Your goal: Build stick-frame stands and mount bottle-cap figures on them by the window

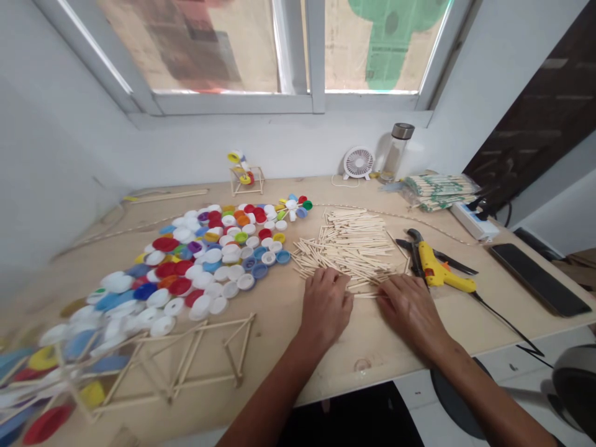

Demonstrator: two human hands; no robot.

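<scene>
A pile of short, thin wooden sticks (356, 239) lies in front of me. At its near left edge is my left hand (326, 305), palm down with the fingers curled over the sticks. My right hand (410, 313) is closed in the same way at the near right edge. A few sticks run across the gap between the two hands; the fingertips are partly hidden. Just beyond my right hand lies a yellow glue gun (442, 271), beside dark-handled pliers (416, 254).
Colourful bottle caps (205, 251) cover the left side. A stick frame (186, 360) lies at front left; a small cap-and-stick model (246, 177) stands behind. A fan (358, 163), glass bottle (395, 152), bagged sticks (440, 188), power strip (474, 221) and phone (540, 279) are at right.
</scene>
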